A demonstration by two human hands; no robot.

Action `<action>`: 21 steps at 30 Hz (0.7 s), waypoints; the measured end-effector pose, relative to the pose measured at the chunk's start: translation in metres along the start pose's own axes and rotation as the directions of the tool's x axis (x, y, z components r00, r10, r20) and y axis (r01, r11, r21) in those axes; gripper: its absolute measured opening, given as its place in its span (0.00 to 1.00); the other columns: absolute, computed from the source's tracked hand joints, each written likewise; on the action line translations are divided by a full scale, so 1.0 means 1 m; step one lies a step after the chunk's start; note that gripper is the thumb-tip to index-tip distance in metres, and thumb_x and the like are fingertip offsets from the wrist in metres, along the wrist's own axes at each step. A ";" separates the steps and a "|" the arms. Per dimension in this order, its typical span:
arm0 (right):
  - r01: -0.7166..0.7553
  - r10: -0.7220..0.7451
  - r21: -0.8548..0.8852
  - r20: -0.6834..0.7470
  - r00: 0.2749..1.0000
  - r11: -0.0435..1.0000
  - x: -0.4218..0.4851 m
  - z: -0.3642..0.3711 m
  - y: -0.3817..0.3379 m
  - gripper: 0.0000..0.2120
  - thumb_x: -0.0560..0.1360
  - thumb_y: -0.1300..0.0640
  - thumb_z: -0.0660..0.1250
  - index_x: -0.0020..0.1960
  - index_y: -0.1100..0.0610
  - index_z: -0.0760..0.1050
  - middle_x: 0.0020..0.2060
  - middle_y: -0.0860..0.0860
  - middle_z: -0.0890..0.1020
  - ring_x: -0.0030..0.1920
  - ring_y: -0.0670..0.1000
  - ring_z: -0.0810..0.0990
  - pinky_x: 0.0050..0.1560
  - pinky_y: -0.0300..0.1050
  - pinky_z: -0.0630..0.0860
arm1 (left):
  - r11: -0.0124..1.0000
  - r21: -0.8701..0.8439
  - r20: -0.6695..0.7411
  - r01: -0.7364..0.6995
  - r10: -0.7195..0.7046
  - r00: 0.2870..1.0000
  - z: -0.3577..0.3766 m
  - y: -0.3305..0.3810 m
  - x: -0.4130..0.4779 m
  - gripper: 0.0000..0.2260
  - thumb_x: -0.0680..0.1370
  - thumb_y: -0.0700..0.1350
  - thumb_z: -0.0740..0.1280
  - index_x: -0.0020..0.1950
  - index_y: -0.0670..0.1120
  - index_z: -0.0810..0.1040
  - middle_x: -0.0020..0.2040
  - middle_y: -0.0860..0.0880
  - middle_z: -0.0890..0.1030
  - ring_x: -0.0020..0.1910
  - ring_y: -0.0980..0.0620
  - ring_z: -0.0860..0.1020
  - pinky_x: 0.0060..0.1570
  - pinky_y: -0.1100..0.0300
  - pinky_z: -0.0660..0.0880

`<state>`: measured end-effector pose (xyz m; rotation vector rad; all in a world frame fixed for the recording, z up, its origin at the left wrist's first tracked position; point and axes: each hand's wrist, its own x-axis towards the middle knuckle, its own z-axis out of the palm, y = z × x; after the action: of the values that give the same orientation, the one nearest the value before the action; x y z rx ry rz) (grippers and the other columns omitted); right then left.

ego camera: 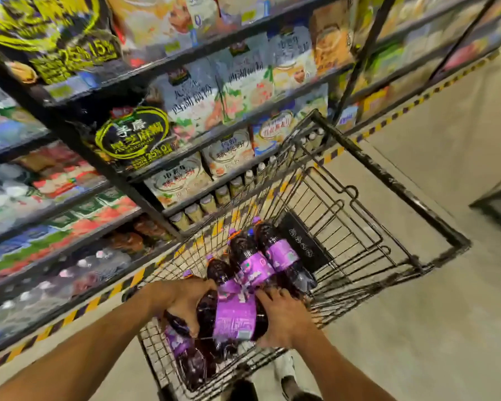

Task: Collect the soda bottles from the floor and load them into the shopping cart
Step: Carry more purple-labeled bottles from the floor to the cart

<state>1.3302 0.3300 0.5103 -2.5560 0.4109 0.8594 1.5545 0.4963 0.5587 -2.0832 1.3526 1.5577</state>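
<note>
While you leaned over it, the stocked shelves (145, 70) filled the left of the view and the pale floor (417, 314) ran off to the right, with a yellow-and-black hazard strip (78, 311) marking where they met. The wire shopping cart (388, 180) stood close beside the shelves with its basket open beneath you, so a bottle could go straight down without a long reach. Several purple-labelled soda bottles (284, 256) lay on their sides in the basket, caps toward the far end, side by side and touching. Lying flat like that, they probably would not topple or roll far.

Nearest you, one more soda bottle (235, 316) was at the near end of the basket, resting on or just above those below it; I cannot tell which. Your left hand (182, 302) had its fingers curled down over the bottle's left flank. Your right hand (284, 316) wrapped its right side, so both hands clasped it between them. I judge the two-handed hold suited the weight and the slick plastic, letting you lower the bottle onto the pile rather than drop it. The step looked like placing. This view did not show whether any bottles remained on the floor.
</note>
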 end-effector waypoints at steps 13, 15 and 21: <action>-0.511 0.504 0.405 0.133 0.854 0.758 0.079 0.097 -0.067 0.56 0.71 0.31 0.73 0.84 0.54 0.45 0.78 0.57 0.59 0.79 0.66 0.57 0.72 0.65 0.70 | 0.849 0.445 0.207 -0.284 0.211 0.955 -0.032 -0.065 0.169 0.44 0.67 0.50 0.82 0.78 0.54 0.62 0.71 0.48 0.73 0.65 0.47 0.75 0.55 0.58 0.71; -0.534 0.529 0.411 0.139 0.837 0.739 0.093 0.110 -0.066 0.58 0.70 0.32 0.74 0.83 0.54 0.44 0.76 0.56 0.60 0.78 0.65 0.59 0.69 0.61 0.74 | 0.811 0.502 0.274 -0.300 0.180 0.945 -0.033 -0.067 0.189 0.50 0.66 0.49 0.83 0.80 0.54 0.56 0.77 0.47 0.66 0.72 0.45 0.69 0.64 0.54 0.70; -0.522 0.518 0.397 0.128 0.846 0.755 0.120 0.129 -0.049 0.51 0.73 0.43 0.77 0.82 0.55 0.48 0.76 0.57 0.59 0.76 0.63 0.62 0.68 0.55 0.77 | 0.698 0.643 0.218 -0.313 0.226 0.950 -0.023 -0.079 0.221 0.51 0.70 0.47 0.80 0.83 0.54 0.49 0.82 0.48 0.55 0.80 0.45 0.59 0.75 0.51 0.65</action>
<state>1.3762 0.4156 0.3556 -2.0479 1.2119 0.8452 1.6343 0.4065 0.3553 -1.3599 1.8813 1.0064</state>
